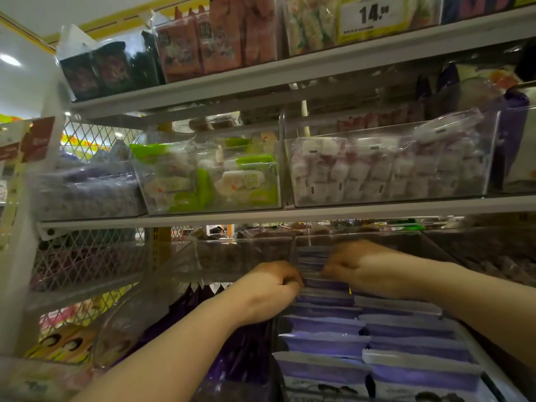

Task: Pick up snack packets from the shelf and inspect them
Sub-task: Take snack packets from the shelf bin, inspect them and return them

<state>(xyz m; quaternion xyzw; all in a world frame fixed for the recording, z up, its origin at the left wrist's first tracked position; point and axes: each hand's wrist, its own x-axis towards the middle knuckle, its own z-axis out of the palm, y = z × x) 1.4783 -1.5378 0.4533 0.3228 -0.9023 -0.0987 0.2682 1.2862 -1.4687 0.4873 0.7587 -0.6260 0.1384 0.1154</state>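
Two rows of purple snack packets (327, 338) stand upright in a clear plastic bin (464, 329) on the lower shelf. Both hands reach into the far end of this bin. My left hand (269, 288) has its fingers curled and pinches the top edge of a purple packet near the bin's left wall. My right hand (356, 264) is further back, fingers curled down onto the packets (313, 256) at the rear of the row. The fingertips of both hands are hidden among the packets.
A bin of dark purple packets (232, 352) sits left of the hands. The shelf above holds clear bins of green-and-white packets (214, 175) and pink-and-white packets (385, 166). A wire mesh side panel (95, 256) closes the left. A price tag (374, 14) hangs on top.
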